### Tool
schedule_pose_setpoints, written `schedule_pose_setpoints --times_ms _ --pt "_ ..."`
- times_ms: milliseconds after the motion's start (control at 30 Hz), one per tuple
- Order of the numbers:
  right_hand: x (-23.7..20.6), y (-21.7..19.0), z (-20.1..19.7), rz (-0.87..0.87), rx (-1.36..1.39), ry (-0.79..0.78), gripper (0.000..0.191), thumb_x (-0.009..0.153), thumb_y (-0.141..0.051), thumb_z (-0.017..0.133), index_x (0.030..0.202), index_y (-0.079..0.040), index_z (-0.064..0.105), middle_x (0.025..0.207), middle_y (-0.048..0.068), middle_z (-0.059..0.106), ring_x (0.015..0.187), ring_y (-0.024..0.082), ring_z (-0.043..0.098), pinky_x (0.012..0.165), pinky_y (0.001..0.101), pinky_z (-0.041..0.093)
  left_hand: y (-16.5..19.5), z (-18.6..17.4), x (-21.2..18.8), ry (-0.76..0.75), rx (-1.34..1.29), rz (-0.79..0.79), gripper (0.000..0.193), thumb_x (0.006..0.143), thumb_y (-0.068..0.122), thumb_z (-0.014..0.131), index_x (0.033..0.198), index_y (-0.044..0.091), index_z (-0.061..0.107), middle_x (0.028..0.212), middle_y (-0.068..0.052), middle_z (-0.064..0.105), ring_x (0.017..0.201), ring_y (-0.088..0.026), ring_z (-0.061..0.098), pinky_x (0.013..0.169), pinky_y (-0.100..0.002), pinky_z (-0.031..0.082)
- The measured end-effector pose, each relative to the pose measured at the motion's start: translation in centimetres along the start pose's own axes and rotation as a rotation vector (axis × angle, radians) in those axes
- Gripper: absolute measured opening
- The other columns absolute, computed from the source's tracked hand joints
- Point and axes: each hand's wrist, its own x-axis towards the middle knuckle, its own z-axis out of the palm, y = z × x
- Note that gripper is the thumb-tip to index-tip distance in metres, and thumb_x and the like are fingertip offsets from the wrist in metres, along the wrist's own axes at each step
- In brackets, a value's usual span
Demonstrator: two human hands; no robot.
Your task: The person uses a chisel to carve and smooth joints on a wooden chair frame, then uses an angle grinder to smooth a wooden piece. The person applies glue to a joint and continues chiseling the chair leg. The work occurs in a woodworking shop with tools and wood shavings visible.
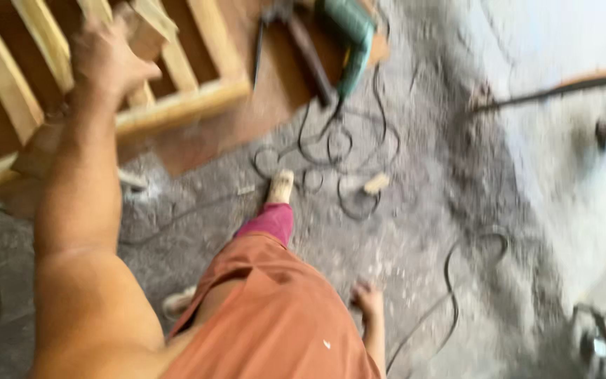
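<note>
On the wooden frame (177, 105), left hand (106, 60), grasping a slat.

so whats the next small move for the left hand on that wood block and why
Probably steady the grip first. The left hand reaches up to a small wood block on the slatted wooden frame, but blur hides whether the fingers have closed on it. The right hand hangs free low down, and the green power drill lies apart on the floor, cord looped.

Sleeveless rust-orange top (282, 330), small white fleck near hem. Magenta trouser leg (269, 222) below it. Pale shoe (280, 187) on far foot. Both arms bare, picture blurred.
</note>
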Motion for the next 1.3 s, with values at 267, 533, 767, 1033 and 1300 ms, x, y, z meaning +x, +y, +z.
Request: schedule_pose_setpoints --times_ms 267,533,767,1033,1300 --pt "13.1 -11.0 -14.5 0.000 -0.434 -0.137 0.044 0.081 -0.013 0.077 0.125 -0.009 0.073 0.081 0.014 0.075 0.065 0.021 0.070 0.061 0.0365 0.058 12.1 0.0 15.5 -0.488 0.099 -0.243 0.114 0.062 0.046 0.096 0.158 0.029 0.038 0.149 -0.024 0.041 0.134 -0.042 0.045 0.109 -0.056 0.041" --pt "34.7 -53.8 -24.2 -0.959 -0.556 0.227 0.042 0.085 -0.019 0.077 0.126 -0.010 0.071 0.100 0.015 0.076 0.090 0.026 0.073 0.082 0.0397 0.059 17.8 7.5 26.5 -0.166 -0.241 -0.228 0.098 0.086 0.047 0.076 0.157 -0.004 0.031 0.162 -0.026 0.034 0.150 -0.041 0.036 0.124 -0.046 0.031" --pt "36.1 -103.5 -6.5 -2.057 -0.691 -0.103 0.051 0.095 -0.024 0.072 0.141 -0.007 0.059 0.130 0.023 0.067 0.116 0.041 0.063 0.093 0.0510 0.053 22.6 12.6 38.5 -0.233 -0.231 -0.787 0.123 0.073 0.053 0.085 0.157 -0.009 0.019 0.164 -0.035 0.008 0.150 -0.054 0.010 0.123 -0.057 0.014" --pt "24.2 -122.2 13.5 -2.037 -0.695 -0.232 0.092 0.077 -0.033 0.091 0.146 -0.009 0.036 0.139 0.019 0.055 0.127 0.042 0.055 0.105 0.0500 0.049 24.6 14.2 40.5 -0.274 -0.120 -0.898 0.133 0.058 0.046 0.097 0.149 -0.019 0.024 0.159 -0.044 0.014 0.151 -0.056 0.014 0.127 -0.057 0.015" --pt "23.6 -126.7 19.2 -1.795 -0.991 -0.118 0.074 0.084 -0.033 0.079 0.140 -0.011 0.035 0.117 0.020 0.064 0.110 0.040 0.065 0.091 0.0527 0.054 24.0 15.5 39.8 -0.270 -0.106 -0.932 0.130 0.056 0.038 0.098 0.149 -0.018 0.026 0.157 -0.043 0.019 0.149 -0.056 0.018 0.123 -0.052 0.023"
